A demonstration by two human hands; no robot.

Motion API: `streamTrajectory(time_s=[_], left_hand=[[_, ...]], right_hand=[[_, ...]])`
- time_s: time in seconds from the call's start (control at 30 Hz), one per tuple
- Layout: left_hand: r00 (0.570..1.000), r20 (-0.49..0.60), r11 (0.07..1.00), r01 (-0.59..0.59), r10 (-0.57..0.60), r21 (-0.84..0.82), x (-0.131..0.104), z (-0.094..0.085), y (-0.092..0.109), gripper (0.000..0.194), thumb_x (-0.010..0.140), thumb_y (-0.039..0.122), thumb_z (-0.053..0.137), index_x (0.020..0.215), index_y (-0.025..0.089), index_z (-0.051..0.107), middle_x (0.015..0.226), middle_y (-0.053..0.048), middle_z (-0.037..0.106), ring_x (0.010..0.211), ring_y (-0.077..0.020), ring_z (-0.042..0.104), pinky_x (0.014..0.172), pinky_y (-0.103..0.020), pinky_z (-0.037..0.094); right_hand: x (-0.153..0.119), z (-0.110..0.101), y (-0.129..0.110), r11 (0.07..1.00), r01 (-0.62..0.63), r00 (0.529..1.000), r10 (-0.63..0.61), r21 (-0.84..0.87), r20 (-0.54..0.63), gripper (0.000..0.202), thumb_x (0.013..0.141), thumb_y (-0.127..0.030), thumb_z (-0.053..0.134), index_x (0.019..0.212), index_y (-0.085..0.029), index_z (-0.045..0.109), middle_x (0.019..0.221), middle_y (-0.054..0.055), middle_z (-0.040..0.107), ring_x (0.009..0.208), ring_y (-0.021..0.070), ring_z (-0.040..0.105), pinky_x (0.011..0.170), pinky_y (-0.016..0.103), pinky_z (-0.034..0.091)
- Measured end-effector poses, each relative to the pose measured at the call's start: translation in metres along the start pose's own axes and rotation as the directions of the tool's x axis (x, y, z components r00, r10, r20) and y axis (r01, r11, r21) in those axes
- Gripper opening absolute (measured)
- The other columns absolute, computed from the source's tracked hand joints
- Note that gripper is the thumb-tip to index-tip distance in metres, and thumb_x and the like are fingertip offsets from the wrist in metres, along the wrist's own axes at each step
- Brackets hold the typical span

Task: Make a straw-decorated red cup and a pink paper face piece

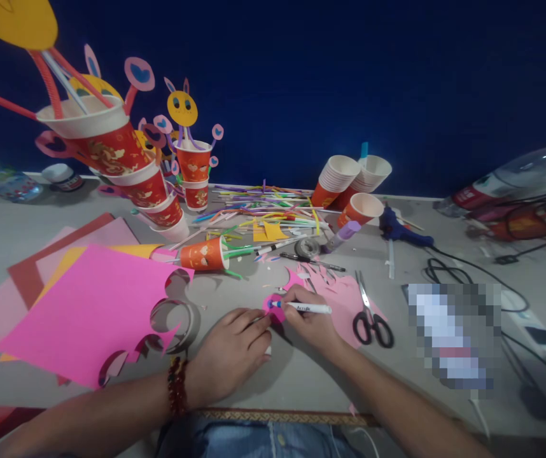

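While the bright pink sheet [96, 305] lies at left, its right edge cut in curves, the left hand [235, 340] rests beside it on the table [301, 394], fingers at the pink disc [276, 314], grip state not determinable. Disc sits centrally, near side; right hand [308, 318], grip clenched around white marker [315, 308], tip on disc. Further right: scissors [367, 310], partly over pale pink paper [340, 296].

Single view, worn on head, wide. Looks from above the near edge of the desk [296, 389], forward and down; wearer's jeans [247, 439] cut in at frame bottom. Desk's back edge crosses upper half, dipping slightly rightward; blue wall [296, 83] beyond. Close range: left hand [232, 346] and right hand [310, 319] below centre.
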State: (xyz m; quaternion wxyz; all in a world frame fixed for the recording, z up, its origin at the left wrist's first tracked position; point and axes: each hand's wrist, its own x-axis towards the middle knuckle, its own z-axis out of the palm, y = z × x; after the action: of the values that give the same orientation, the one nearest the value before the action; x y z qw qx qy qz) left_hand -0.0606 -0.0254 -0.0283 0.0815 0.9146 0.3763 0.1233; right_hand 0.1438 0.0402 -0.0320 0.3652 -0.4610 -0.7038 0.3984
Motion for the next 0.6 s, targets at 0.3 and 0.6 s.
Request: streamTrajectory(time_s=[0.3,0.6], left_hand=[[1.000,-0.013,1.000,-0.006,0.006,0.013,0.0021,-0.0028,0.0008,0.020,0.095,0.031,0.064,0.108,0.017,0.063,0.129,-0.007,0.066,0.123,-0.0255,0.055,0.106,-0.042,0.042],[1.000,-0.013,1.000,-0.005,0.005,0.006,0.0011,-0.0007,0.0000,0.020,0.095,0.032,0.063,0.109,0.017,0.062,0.132,-0.007,0.065,0.124,-0.0255,0.054,0.107,-0.042,0.041]], right_hand=[[0.0002,0.0010,0.0026,1.000,0.011,1.000,-0.011,0.014,-0.015,0.013,0.078,-0.020,0.052,0.066,-0.022,0.052,0.055,-0.004,0.051,0.050,0.0123,0.046,0.050,0.023,0.037],[0.0005,-0.0003,0.0015,1.000,0.010,1.000,-0.010,0.024,-0.011,0.014,0.080,-0.021,0.052,0.066,-0.022,0.052,0.056,-0.004,0.051,0.051,0.0124,0.047,0.051,0.023,0.038]])
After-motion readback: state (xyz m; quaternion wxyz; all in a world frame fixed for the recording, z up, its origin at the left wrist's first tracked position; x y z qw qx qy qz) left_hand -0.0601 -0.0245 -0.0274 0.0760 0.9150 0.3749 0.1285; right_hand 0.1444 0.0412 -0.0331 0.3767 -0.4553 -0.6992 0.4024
